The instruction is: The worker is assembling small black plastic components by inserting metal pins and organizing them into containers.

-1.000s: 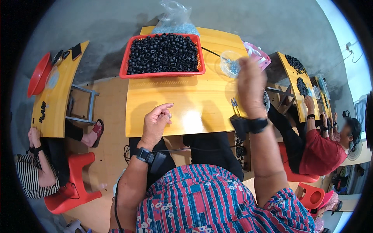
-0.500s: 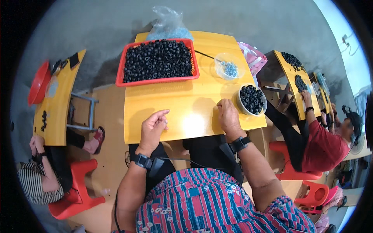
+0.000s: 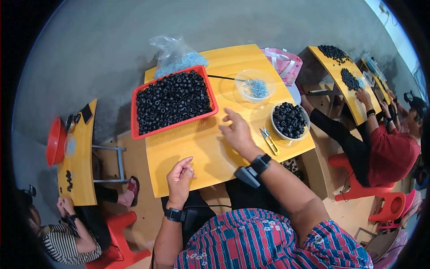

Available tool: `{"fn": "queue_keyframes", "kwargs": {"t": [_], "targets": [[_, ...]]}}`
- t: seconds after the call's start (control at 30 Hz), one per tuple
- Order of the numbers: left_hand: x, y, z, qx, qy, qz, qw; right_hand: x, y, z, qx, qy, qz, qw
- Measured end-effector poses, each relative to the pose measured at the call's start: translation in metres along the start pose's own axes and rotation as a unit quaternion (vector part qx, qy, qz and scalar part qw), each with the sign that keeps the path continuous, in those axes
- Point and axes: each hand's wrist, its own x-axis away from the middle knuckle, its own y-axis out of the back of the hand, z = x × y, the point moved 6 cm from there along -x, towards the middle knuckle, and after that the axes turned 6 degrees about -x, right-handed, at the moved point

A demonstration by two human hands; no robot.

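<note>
My right hand (image 3: 238, 134) is held over the table, fingers apart and holding nothing, pointing at the near right corner of a red basket (image 3: 214, 110) heaped with small black rings (image 3: 172, 102). Near the table's front edge, my left hand (image 3: 180, 180) has its fingers curled and pressed together at the tips; whatever they pinch is too small to make out. Yellow-handled thread snips (image 3: 270, 142) lie on the table to the right of my right hand. Beside them stands a round tub (image 3: 274, 127) full of black rings.
A clear bowl (image 3: 243, 95) holds small pale-blue pieces; a dark rod reaches from it to the basket. Behind the basket a plastic bag (image 3: 179, 58) rests on the yellow table (image 3: 224, 58). A pink bag (image 3: 289, 65) sits beyond. Other people work at tables left and right.
My right hand has left the tub's side, moved left towards the basket and opened. The snips now show near where it was. The whole view has tilted; my left hand keeps much the same pose.
</note>
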Motion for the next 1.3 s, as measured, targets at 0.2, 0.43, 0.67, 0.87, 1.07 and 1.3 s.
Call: {"fn": "queue_keyframes", "kwargs": {"t": [0.2, 0.43, 0.67, 0.87, 1.07, 1.3], "targets": [[-0.001, 0.0, 0.002, -0.02, 0.007, -0.007, 1.0, -0.014, -0.029, -0.009, 0.086, -0.03, 0.034, 0.995], [0.003, 0.005, 0.006, -0.064, 0.008, -0.037, 0.997, -0.067, -0.018, -0.025, 0.092, 0.057, -0.052, 0.993], [-0.002, -0.001, 0.002, -0.025, 0.008, -0.032, 0.999, -0.129, -0.038, -0.046, 0.023, 0.022, -0.063, 0.997], [0.001, 0.0, 0.005, -0.06, 0.027, -0.037, 0.997, -0.141, -0.047, -0.042, 0.129, -0.004, 0.018, 0.992], [0.003, -0.002, 0.003, -0.064, 0.03, -0.036, 0.997, -0.144, -0.05, -0.034, 0.138, 0.018, 0.1, 0.985], [0.001, -0.005, 0.0, -0.091, 0.031, -0.042, 0.995, -0.114, -0.022, -0.033, 0.155, -0.051, 0.061, 0.985]]}}
